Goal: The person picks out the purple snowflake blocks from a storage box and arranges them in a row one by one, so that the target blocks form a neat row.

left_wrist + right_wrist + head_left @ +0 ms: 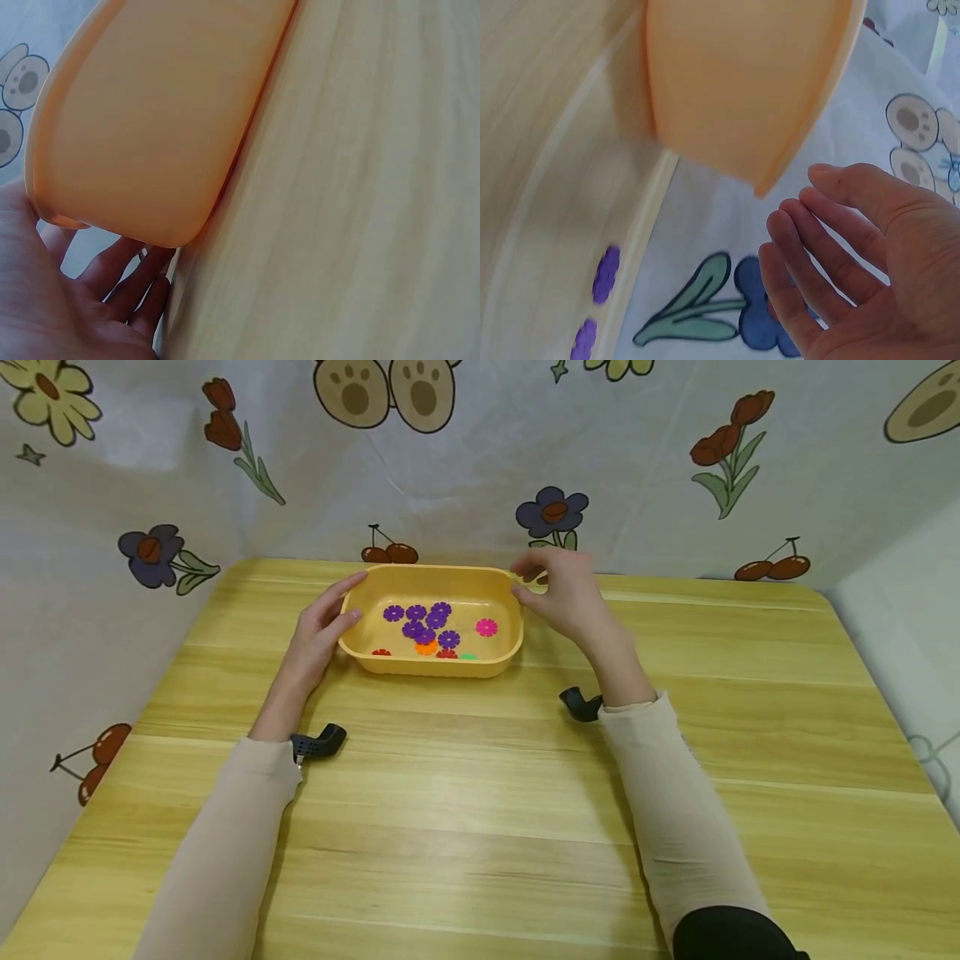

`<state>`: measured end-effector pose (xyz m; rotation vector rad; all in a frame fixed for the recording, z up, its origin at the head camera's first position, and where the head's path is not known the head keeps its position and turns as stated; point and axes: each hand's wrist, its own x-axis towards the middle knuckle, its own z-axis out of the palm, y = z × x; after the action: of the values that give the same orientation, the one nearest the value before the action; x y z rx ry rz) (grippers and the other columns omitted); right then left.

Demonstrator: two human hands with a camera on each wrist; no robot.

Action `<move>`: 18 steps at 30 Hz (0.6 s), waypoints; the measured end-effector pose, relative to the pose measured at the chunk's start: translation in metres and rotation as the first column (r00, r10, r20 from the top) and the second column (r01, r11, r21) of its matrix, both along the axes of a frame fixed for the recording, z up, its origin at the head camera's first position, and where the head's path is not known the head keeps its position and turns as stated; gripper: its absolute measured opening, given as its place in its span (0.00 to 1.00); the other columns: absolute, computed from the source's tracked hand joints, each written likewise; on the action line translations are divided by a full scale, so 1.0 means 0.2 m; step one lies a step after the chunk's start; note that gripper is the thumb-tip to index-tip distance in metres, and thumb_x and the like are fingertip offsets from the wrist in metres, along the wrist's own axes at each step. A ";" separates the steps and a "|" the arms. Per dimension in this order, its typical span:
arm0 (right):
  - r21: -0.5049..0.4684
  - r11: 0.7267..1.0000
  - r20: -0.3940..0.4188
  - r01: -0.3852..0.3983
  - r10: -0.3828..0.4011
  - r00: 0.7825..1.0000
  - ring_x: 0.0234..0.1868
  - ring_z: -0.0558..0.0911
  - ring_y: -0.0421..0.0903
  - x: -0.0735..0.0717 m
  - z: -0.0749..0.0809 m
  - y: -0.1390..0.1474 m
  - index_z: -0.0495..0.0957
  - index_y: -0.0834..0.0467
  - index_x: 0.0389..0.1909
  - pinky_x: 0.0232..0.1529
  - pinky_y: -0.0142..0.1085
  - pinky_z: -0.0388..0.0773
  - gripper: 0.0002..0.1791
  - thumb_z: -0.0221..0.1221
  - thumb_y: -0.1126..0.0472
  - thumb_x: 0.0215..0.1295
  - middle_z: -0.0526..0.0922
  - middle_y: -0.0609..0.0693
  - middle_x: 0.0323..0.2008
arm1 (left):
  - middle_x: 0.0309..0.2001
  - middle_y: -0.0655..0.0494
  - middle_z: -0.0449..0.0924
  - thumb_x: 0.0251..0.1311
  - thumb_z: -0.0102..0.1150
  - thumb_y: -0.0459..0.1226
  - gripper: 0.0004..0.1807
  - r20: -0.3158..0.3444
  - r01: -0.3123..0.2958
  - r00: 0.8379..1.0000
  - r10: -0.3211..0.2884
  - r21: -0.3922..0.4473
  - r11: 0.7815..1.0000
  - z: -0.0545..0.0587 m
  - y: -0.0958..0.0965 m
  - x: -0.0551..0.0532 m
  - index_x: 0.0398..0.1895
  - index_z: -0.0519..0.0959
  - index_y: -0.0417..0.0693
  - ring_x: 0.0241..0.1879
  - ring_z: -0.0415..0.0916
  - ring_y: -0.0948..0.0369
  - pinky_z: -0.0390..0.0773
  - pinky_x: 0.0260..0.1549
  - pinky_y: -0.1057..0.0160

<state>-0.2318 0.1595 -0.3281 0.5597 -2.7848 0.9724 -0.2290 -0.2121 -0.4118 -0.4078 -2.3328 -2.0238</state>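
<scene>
A yellow plastic basket (431,668) stands near the table's far edge. Inside lie several purple flower-shaped discs (415,612), a pink disc (487,627), an orange disc (426,648), and partly hidden red and green ones. My left hand (315,627) grips the basket's left end, thumb at the rim and fingers around the outside; the left wrist view shows the basket wall (157,127) beside that hand. At the right end, my right hand (564,593) is held with loosely bent fingers. The right wrist view shows this hand (855,262) apart from the basket, holding nothing.
Two purple discs (606,274) lie on the table near its edge in the right wrist view. The wooden table (465,827) extends toward me. A patterned cloth (465,485) hangs right behind its far edge. Dark wrist devices (322,742) sit on both wrists.
</scene>
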 end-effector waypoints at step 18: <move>0.084 0.986 0.099 -0.141 0.133 0.986 0.54 0.84 0.55 0.00 -0.03 -0.28 0.85 0.64 0.54 0.61 0.44 0.81 0.17 0.71 0.63 0.67 0.88 0.59 0.52 | 0.79 0.49 0.67 0.77 0.54 0.33 0.28 -0.001 -0.004 1.000 0.004 -0.018 1.000 0.00 0.00 0.00 0.78 0.71 0.55 0.68 0.72 0.50 0.82 0.54 0.72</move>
<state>-0.2323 0.1040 -0.3335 0.7467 -2.9189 0.9230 -0.2287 -0.2124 -0.4109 -0.4035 -2.3516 -2.0016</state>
